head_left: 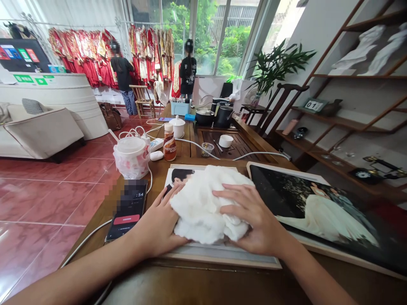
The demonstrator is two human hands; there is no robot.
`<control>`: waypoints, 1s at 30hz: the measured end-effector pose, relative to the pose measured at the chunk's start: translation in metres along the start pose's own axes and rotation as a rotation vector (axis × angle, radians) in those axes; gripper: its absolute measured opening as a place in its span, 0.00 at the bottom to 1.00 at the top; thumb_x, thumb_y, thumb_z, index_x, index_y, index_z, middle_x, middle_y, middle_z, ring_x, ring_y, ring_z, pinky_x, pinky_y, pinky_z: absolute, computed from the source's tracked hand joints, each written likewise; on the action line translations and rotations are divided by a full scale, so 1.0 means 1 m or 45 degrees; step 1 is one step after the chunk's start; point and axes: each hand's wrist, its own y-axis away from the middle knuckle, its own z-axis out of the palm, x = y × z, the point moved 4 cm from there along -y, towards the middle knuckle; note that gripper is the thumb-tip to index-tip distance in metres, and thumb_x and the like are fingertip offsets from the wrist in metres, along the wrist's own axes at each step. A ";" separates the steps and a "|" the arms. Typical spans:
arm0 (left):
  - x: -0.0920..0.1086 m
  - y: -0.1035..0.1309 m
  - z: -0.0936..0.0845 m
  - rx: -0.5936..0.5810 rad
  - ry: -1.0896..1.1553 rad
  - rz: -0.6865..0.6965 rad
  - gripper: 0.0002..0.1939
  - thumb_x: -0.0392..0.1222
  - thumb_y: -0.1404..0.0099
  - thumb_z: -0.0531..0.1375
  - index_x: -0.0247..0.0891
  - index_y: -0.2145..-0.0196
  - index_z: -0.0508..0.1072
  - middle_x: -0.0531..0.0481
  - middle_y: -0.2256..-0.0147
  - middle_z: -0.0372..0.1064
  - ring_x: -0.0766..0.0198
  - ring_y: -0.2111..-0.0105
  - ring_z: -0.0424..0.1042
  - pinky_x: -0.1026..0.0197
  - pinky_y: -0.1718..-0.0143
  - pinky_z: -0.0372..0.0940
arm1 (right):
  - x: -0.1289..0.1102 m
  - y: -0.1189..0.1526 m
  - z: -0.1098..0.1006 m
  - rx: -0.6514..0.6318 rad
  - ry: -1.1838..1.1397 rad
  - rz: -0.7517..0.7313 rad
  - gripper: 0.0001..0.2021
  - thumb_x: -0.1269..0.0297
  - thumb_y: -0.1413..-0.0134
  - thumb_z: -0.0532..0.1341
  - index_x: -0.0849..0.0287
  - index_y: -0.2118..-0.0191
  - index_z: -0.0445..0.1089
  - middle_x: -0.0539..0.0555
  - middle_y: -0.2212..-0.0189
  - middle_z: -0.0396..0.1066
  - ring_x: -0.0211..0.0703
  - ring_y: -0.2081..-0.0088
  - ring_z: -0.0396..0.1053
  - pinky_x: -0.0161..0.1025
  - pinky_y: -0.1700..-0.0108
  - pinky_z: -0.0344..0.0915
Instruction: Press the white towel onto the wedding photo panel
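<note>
A bunched white fluffy cloth lies over a light-framed picture on the dark wooden table. My left hand grips the cloth's left side, its thumb low at the near edge. On the right side my right hand is wrapped round the cloth, fingers spread over its top and thumb beneath. The cloth hides most of the picture; a dark-haired head printed on it shows at the far left. To the right lies a second framed picture with a figure in a long white dress.
A phone with a cable sits left of my left hand. Beyond it stand a wrapped white tub, a brown-labelled bottle and a white lidded jar. A white cable crosses the table. Two people stand by red garments in the background.
</note>
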 end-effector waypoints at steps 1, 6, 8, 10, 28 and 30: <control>-0.001 0.000 0.001 -0.004 0.001 0.012 0.42 0.57 0.37 0.60 0.38 0.32 0.51 0.41 0.31 0.38 0.44 0.32 0.39 0.42 0.34 0.43 | -0.003 -0.001 0.000 -0.014 -0.017 -0.017 0.21 0.60 0.55 0.68 0.53 0.54 0.66 0.58 0.42 0.66 0.62 0.39 0.58 0.58 0.46 0.56; 0.000 0.000 0.000 0.030 0.001 -0.004 0.41 0.57 0.35 0.58 0.38 0.31 0.50 0.42 0.31 0.42 0.44 0.32 0.40 0.42 0.34 0.43 | 0.004 -0.002 -0.003 -0.011 0.049 0.108 0.19 0.60 0.55 0.68 0.53 0.55 0.67 0.57 0.43 0.67 0.61 0.40 0.60 0.57 0.45 0.57; 0.001 -0.001 -0.001 0.052 -0.003 -0.026 0.39 0.58 0.33 0.56 0.38 0.32 0.51 0.42 0.32 0.44 0.44 0.33 0.41 0.41 0.34 0.43 | 0.008 -0.001 -0.004 0.003 0.070 0.155 0.19 0.61 0.55 0.67 0.53 0.55 0.68 0.57 0.43 0.67 0.62 0.40 0.60 0.58 0.45 0.57; 0.000 -0.001 -0.002 0.056 -0.005 -0.022 0.39 0.58 0.33 0.57 0.37 0.32 0.51 0.42 0.32 0.44 0.43 0.33 0.41 0.41 0.34 0.43 | 0.006 0.000 -0.003 0.016 0.048 0.118 0.20 0.61 0.56 0.68 0.53 0.55 0.67 0.58 0.43 0.67 0.62 0.40 0.59 0.58 0.45 0.57; -0.002 0.000 0.003 -0.010 0.008 0.032 0.44 0.57 0.37 0.60 0.37 0.31 0.48 0.39 0.31 0.39 0.44 0.32 0.37 0.42 0.34 0.42 | -0.002 -0.001 0.002 -0.027 -0.044 0.007 0.22 0.63 0.58 0.69 0.53 0.54 0.65 0.57 0.43 0.66 0.62 0.40 0.58 0.57 0.45 0.55; -0.002 0.000 0.003 -0.009 0.006 0.016 0.44 0.57 0.36 0.59 0.35 0.31 0.48 0.38 0.31 0.39 0.45 0.32 0.37 0.42 0.34 0.42 | 0.002 0.000 0.002 -0.023 -0.017 0.043 0.21 0.62 0.56 0.68 0.53 0.54 0.65 0.57 0.43 0.66 0.61 0.41 0.59 0.57 0.45 0.55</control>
